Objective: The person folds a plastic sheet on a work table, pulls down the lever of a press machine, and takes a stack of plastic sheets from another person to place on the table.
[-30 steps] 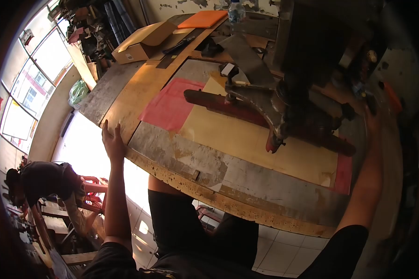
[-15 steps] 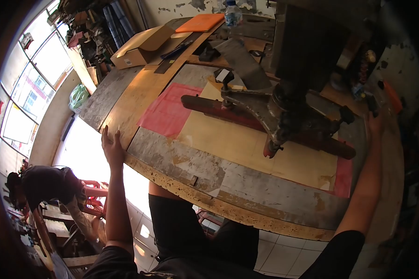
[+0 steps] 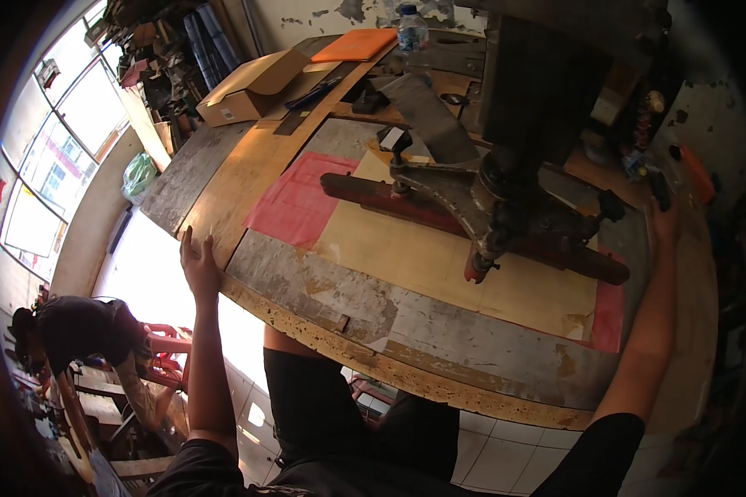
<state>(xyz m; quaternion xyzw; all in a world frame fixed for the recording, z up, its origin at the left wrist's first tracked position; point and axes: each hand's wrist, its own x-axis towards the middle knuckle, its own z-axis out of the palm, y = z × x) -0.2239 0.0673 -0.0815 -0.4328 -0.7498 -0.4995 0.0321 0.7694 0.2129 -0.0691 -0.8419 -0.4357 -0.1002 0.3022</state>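
Observation:
My left hand (image 3: 200, 262) rests at the left front edge of the worktable (image 3: 307, 327), fingers apart and holding nothing. Far to the right, my right hand (image 3: 664, 222) is in shadow beside a dark handle (image 3: 659, 190); whether its fingers wrap round it is unclear. Between my arms a dark metal press arm (image 3: 448, 192) with a long red-brown bar (image 3: 369, 193) stands over a yellow sheet (image 3: 381, 243). Red sheets show at both ends of the yellow one, the larger red sheet (image 3: 294, 199) on the left.
An open cardboard box (image 3: 239, 101), an orange folder (image 3: 355, 45) and a water bottle (image 3: 412, 31) are at the back of the table. A green plastic bag (image 3: 138, 176) is beyond its left side. A co-worker (image 3: 91, 327) bends over at the lower left.
The view has shifted slightly, so the table and press appear a little lower. Both my hands stay in about the same places. The co-worker's arm has moved slightly.

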